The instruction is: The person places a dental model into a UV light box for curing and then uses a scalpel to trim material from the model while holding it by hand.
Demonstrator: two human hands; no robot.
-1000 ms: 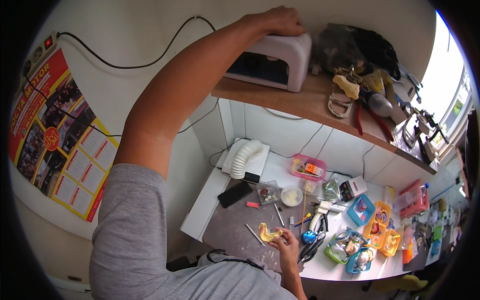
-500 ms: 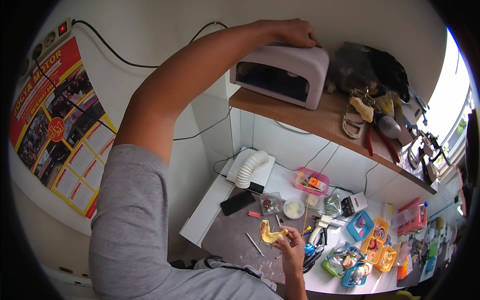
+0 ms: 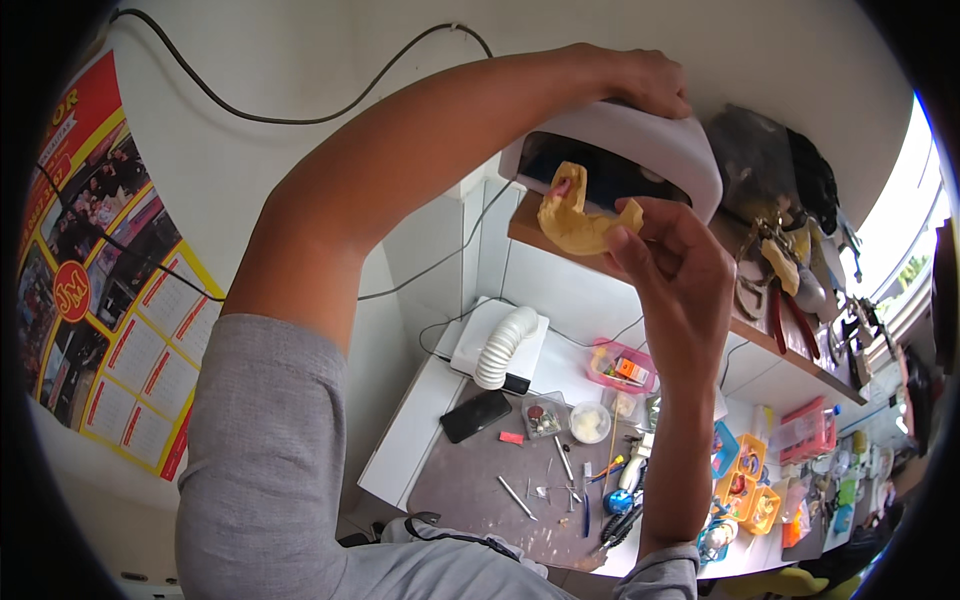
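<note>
My right hand (image 3: 690, 275) pinches a yellow U-shaped dental cast (image 3: 576, 225) by one end, between thumb and fingers. A small pink patch shows on the cast's other arm. It is held up before the dark front opening of a white UV curing lamp (image 3: 645, 132) on the wooden shelf. My left arm reaches across above the desk, and my left hand (image 3: 652, 84) rests on top of the lamp. Its fingers are curled over toward the back, and their tips are partly hidden.
Below is a desk with a black phone (image 3: 475, 416), a white flexible hose (image 3: 502, 350), a tub of white material (image 3: 590, 422), slim tools and several coloured bins (image 3: 738, 490). Red-handled pliers (image 3: 790, 325) lie farther right on the shelf. A dark cable (image 3: 300, 121) loops along the wall.
My right hand has lifted the dental cast from above the desk up to the lamp's opening. My left hand stays on top of the lamp. The whole view has shifted slightly.
</note>
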